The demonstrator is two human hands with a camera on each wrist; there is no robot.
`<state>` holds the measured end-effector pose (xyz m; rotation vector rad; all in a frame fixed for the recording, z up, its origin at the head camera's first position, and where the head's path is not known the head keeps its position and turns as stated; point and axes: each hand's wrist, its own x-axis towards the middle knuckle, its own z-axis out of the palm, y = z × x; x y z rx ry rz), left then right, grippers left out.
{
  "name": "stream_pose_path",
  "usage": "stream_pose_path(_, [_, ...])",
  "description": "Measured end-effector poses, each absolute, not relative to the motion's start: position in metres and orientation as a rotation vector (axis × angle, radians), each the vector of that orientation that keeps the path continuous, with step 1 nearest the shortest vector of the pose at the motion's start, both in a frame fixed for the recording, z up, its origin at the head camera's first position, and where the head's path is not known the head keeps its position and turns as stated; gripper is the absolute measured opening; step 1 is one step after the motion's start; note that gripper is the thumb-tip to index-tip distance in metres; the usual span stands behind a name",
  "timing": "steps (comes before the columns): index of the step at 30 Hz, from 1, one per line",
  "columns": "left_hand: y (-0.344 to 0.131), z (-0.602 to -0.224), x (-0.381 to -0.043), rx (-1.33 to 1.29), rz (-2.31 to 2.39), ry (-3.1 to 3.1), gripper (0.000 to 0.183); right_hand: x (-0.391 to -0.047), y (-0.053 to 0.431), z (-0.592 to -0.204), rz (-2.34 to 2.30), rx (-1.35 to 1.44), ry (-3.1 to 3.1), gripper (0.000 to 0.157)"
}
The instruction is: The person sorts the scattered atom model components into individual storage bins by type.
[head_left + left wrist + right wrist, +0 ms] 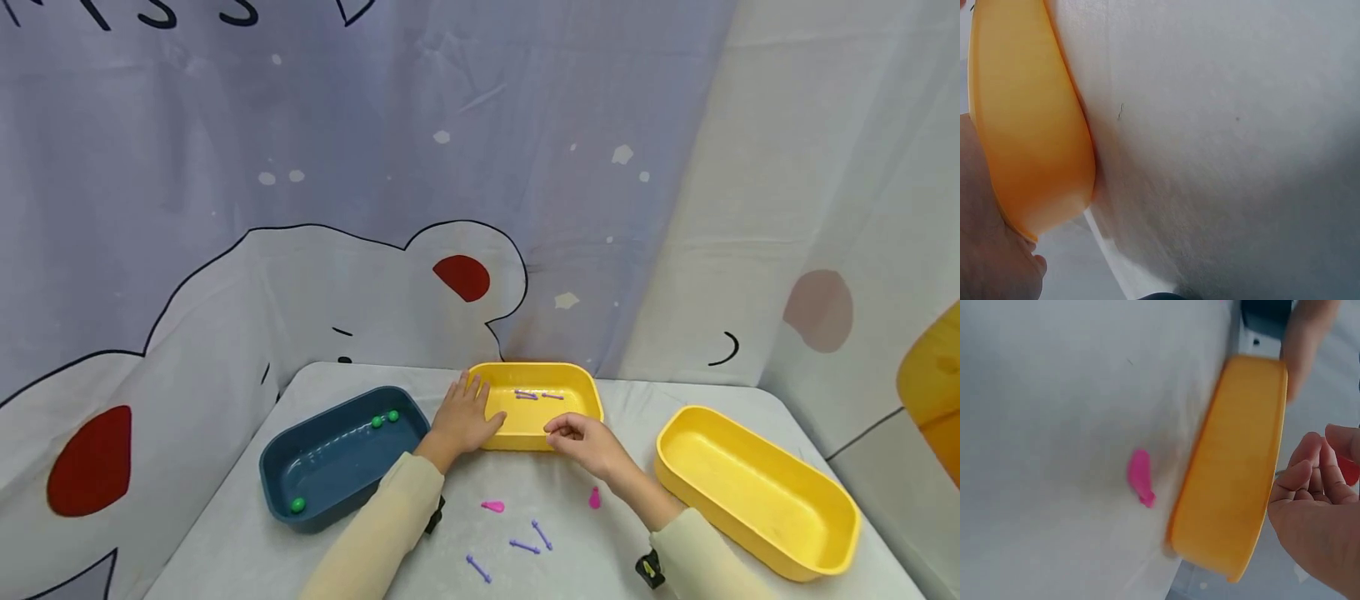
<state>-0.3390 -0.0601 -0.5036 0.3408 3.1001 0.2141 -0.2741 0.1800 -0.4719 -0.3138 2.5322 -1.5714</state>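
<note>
My left hand (465,417) rests on the left end of a yellow tray (585,429), fingers spread and straight, thumb over the inside. In the left wrist view, its fingertips show past the tray's corner. Several small purple sticks with knobbed ends (552,397) lie on the tray floor. Over the tray's front right corner is my right hand (588,446), its fingers loosely bent and the thumb near the index finger. Nothing shows between them in the right wrist view. A pink teardrop-shaped piece (1140,477) lies on the table before this tray.
A dark blue tray (330,508) at left holds green balls (297,505). Another yellow tray (757,533) stands at right. Near the front lie purple knobbed sticks (478,569) and a second pink piece (492,506). A printed curtain (360,292) hangs behind the table.
</note>
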Motion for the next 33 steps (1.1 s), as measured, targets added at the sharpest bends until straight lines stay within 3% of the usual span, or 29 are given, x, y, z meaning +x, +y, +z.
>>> stream_pose_path(16, [-0.06,-0.501,-0.338,0.344,0.226,3.095,0.08,-0.206,0.189,-0.503,-1.455,-0.435,2.405,0.022])
stream_pose_path(33, [-0.062,-0.499,-0.336,0.36,0.222,3.08,0.08,-0.189,0.181,-0.521,-1.292,-0.611,2.476,0.023])
